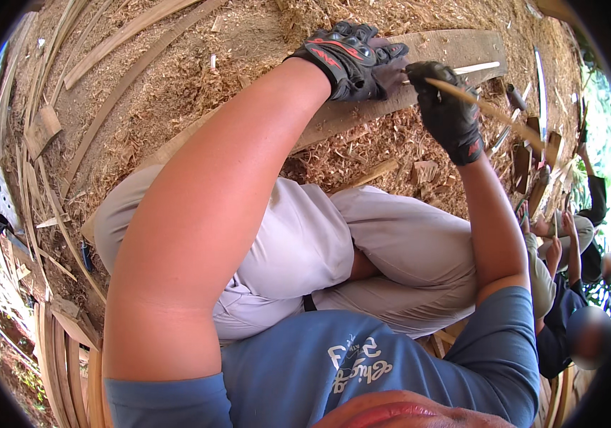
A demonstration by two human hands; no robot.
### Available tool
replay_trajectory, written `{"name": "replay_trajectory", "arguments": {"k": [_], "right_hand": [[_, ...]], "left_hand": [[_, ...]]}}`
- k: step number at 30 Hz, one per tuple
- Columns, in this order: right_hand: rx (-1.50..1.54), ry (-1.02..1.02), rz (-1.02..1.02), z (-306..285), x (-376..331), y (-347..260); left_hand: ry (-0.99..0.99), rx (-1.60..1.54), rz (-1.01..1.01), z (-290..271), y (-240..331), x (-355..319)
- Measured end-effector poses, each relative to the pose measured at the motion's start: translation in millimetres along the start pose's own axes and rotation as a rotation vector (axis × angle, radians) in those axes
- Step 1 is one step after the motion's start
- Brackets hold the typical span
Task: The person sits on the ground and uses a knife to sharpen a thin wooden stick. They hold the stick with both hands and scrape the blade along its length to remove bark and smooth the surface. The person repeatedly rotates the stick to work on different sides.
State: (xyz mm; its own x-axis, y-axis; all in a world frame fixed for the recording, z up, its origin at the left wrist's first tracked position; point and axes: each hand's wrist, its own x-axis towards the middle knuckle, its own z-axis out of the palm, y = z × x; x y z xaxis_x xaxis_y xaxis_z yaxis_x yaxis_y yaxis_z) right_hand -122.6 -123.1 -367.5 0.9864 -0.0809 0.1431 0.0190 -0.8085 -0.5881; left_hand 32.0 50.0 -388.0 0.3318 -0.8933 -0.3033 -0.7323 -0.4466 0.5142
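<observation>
Left hand (352, 60), black glove with red trim, fingers curled down on a wooden plank (448, 50) near its middle. Right hand (448, 110), black glove, fist closed around a thin bamboo stick (495, 113) slanting off the plank's right end. Wood shavings (248, 50) all round.

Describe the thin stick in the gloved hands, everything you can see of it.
The stick is a thin, pale tan strip, seemingly split bamboo or wood. It slants from the right hand, which grips it in a fist near its upper end, down and right over the wood shavings. The left hand sits close by above the flat board; whether it touches the stick is unclear. The far tip blurs out.
</observation>
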Motion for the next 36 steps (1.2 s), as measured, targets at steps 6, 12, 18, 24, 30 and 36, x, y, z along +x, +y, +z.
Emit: {"name": "replay_trajectory", "arguments": {"k": [6,12,18,24,30,36], "right_hand": [[0.054,-0.041,0.038,-9,-1,10],[0.090,-0.082,-0.130,0,-8,2],[-0.031,-0.099,-0.144,-3,-2,-24],[0.016,-0.082,-0.176,8,-16,-7],[0.014,-0.083,-0.092,3,-2,-5],[-0.017,-0.056,0.071,-10,8,2]], "left_hand": [[0.089,-0.057,-0.044,10,0,6],[0.075,-0.088,-0.064,8,-2,8],[0.080,-0.107,-0.034,0,0,0],[-0.006,-0.064,-0.003,-2,2,2],[0.122,0.106,0.055,21,-10,7],[0.035,0.041,-0.025,11,-2,7]]}}
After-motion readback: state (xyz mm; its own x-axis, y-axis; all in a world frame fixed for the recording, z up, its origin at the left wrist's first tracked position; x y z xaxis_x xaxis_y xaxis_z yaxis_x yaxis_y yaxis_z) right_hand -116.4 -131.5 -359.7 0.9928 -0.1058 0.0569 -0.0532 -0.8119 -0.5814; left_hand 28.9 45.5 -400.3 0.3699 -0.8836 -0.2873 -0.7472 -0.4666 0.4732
